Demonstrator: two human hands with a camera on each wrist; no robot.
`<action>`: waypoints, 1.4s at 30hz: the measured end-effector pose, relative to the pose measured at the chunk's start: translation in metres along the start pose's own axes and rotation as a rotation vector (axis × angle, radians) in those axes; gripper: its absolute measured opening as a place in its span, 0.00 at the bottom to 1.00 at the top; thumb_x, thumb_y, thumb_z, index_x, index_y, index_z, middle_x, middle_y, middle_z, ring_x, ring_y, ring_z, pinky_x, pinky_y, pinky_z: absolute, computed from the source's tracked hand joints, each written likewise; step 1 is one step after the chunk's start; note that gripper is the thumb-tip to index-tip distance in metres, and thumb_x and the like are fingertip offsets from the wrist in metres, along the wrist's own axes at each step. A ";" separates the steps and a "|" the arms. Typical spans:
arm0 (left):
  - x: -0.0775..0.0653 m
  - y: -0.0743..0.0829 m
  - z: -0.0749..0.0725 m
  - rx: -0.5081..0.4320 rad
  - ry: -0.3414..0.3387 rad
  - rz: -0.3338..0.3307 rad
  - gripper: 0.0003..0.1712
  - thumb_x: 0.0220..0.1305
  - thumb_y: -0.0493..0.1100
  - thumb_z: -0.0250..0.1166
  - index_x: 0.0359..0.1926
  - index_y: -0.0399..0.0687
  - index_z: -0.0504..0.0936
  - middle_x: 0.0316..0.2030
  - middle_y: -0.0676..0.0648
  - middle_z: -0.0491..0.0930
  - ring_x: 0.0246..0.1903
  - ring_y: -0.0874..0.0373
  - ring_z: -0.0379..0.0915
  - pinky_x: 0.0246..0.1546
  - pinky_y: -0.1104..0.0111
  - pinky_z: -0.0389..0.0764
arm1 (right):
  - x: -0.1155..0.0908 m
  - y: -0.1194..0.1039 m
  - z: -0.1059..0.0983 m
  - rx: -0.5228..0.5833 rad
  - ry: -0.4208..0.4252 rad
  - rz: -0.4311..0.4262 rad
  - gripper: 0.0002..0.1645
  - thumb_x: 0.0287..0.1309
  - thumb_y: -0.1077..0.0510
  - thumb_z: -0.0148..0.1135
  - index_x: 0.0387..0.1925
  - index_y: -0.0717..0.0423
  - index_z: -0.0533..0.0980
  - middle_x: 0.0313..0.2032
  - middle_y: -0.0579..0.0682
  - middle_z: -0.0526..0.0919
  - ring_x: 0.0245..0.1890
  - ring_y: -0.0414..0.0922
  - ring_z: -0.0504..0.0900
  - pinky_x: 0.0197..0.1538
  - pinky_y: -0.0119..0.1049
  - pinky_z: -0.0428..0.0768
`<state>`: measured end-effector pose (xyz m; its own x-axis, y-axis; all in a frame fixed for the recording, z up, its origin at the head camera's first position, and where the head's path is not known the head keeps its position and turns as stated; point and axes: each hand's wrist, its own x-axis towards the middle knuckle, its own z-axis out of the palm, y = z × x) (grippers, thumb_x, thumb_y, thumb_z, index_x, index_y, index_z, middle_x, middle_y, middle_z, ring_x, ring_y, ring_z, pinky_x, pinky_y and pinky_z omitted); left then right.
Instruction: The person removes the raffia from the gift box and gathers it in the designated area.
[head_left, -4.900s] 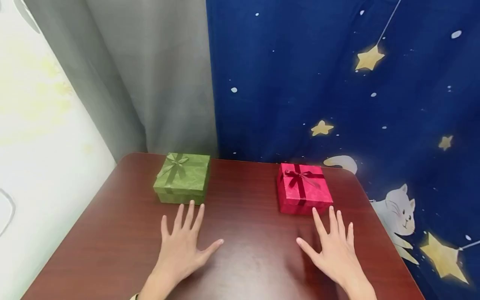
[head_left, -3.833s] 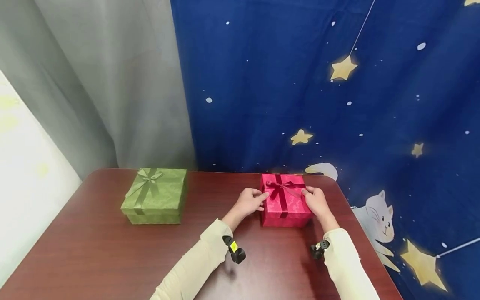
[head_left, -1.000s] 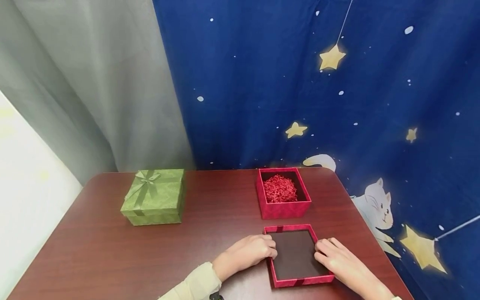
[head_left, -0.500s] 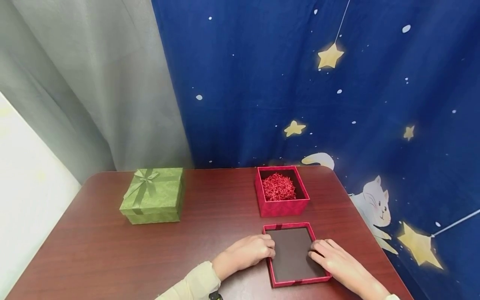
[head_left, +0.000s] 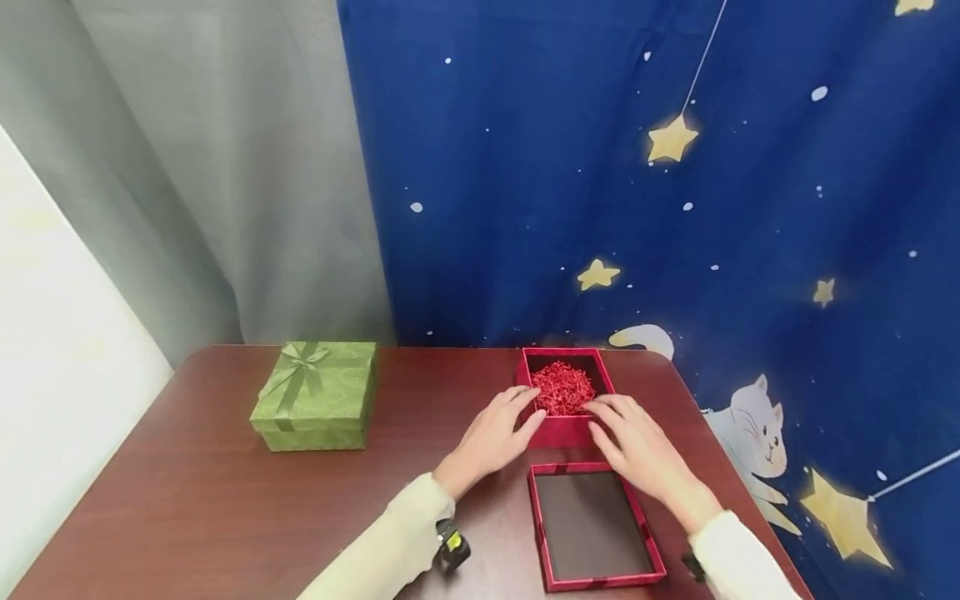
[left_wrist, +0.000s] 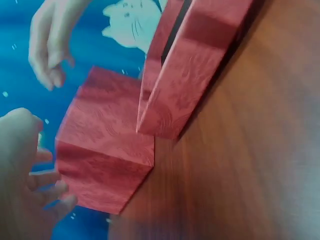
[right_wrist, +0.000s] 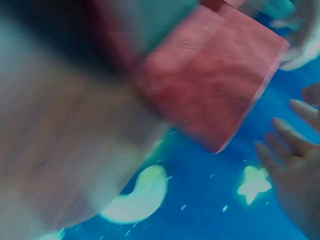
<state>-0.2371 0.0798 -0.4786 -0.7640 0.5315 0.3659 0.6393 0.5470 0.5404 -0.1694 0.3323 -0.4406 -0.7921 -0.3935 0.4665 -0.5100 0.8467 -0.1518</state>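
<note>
In the head view an open red gift box (head_left: 558,432) stands at the table's back right, with red shredded paper (head_left: 562,388) inside. Its lid (head_left: 596,527) lies upside down in front of it, dark inner face up. My left hand (head_left: 491,435) is by the box's left front corner, fingers relaxed. Over the right front corner reaches my right hand (head_left: 637,440), fingers loosely extended. Neither hand holds anything. In the left wrist view the box (left_wrist: 105,125) appears beyond the lid (left_wrist: 190,70). The right wrist view is blurred, with the box wall (right_wrist: 215,75) near my right fingers.
A closed green gift box (head_left: 315,400) with a ribbon bow sits at the back left of the brown table (head_left: 420,492). Behind the table hang a grey curtain (head_left: 300,167) and a blue star-patterned curtain (head_left: 525,183). A white surface (head_left: 60,333) borders the left.
Earlier the red box was closed; its lid was lifted off and laid upside down in front. In the last half second both hands let go of the lid and moved forward to the box.
</note>
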 end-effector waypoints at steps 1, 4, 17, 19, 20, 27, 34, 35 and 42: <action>0.005 -0.002 0.003 -0.012 -0.009 -0.040 0.31 0.75 0.55 0.60 0.72 0.47 0.74 0.67 0.43 0.75 0.66 0.48 0.72 0.66 0.54 0.74 | 0.012 -0.002 0.004 0.031 -0.050 0.059 0.20 0.68 0.54 0.65 0.57 0.60 0.81 0.53 0.57 0.81 0.56 0.56 0.79 0.60 0.55 0.80; 0.014 -0.009 0.007 -0.059 -0.031 -0.142 0.33 0.73 0.55 0.61 0.74 0.48 0.73 0.68 0.42 0.76 0.67 0.47 0.72 0.67 0.52 0.74 | 0.046 -0.004 0.019 0.113 -0.249 0.228 0.28 0.71 0.50 0.62 0.64 0.63 0.76 0.58 0.64 0.79 0.61 0.62 0.76 0.63 0.61 0.77; 0.038 -0.015 0.012 -0.155 -0.130 -0.302 0.50 0.63 0.55 0.73 0.81 0.59 0.59 0.68 0.40 0.76 0.62 0.45 0.78 0.58 0.50 0.81 | 0.098 0.025 0.062 0.197 -0.666 0.544 0.57 0.54 0.42 0.74 0.79 0.55 0.59 0.71 0.75 0.61 0.70 0.76 0.60 0.63 0.76 0.66; 0.039 -0.016 0.014 -0.181 -0.139 -0.316 0.52 0.62 0.55 0.73 0.82 0.60 0.57 0.68 0.40 0.75 0.62 0.45 0.78 0.59 0.49 0.80 | 0.097 0.028 0.070 0.200 -0.679 0.544 0.55 0.54 0.44 0.75 0.78 0.56 0.61 0.69 0.75 0.63 0.70 0.76 0.60 0.64 0.76 0.65; 0.039 -0.015 0.014 -0.195 -0.144 -0.320 0.52 0.62 0.55 0.73 0.82 0.61 0.56 0.69 0.39 0.74 0.62 0.44 0.77 0.59 0.48 0.80 | 0.096 0.030 0.073 0.191 -0.683 0.539 0.54 0.54 0.45 0.75 0.77 0.58 0.62 0.68 0.75 0.64 0.70 0.76 0.60 0.64 0.76 0.65; 0.043 -0.017 0.013 -0.243 -0.138 -0.341 0.53 0.63 0.55 0.73 0.83 0.65 0.54 0.69 0.40 0.74 0.62 0.44 0.77 0.58 0.49 0.81 | 0.104 0.038 0.078 0.186 -0.598 0.452 0.39 0.48 0.60 0.80 0.61 0.68 0.77 0.53 0.67 0.82 0.58 0.64 0.78 0.63 0.61 0.76; 0.044 -0.018 0.014 -0.232 -0.136 -0.355 0.54 0.62 0.57 0.74 0.82 0.66 0.54 0.71 0.41 0.72 0.64 0.44 0.75 0.59 0.47 0.80 | 0.105 0.039 0.050 0.215 -0.464 0.347 0.25 0.41 0.65 0.80 0.45 0.62 0.81 0.39 0.56 0.86 0.42 0.52 0.83 0.52 0.52 0.82; 0.044 -0.019 0.014 -0.233 -0.134 -0.354 0.54 0.62 0.57 0.74 0.82 0.66 0.55 0.71 0.41 0.72 0.64 0.44 0.75 0.59 0.47 0.79 | 0.105 0.039 0.043 0.222 -0.444 0.332 0.24 0.40 0.66 0.80 0.43 0.60 0.81 0.37 0.55 0.85 0.40 0.52 0.83 0.51 0.51 0.82; 0.045 -0.015 0.013 -0.266 -0.144 -0.374 0.54 0.63 0.55 0.74 0.83 0.67 0.53 0.71 0.41 0.72 0.65 0.43 0.74 0.60 0.46 0.79 | 0.106 0.048 -0.022 0.252 -0.212 0.259 0.22 0.42 0.65 0.79 0.41 0.60 0.79 0.35 0.55 0.85 0.36 0.53 0.83 0.44 0.50 0.81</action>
<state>-0.2798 0.1037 -0.4799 -0.9055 0.4243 0.0105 0.2637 0.5431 0.7972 -0.2704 0.3392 -0.3796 -0.9430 -0.2667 0.1990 -0.3302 0.8235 -0.4613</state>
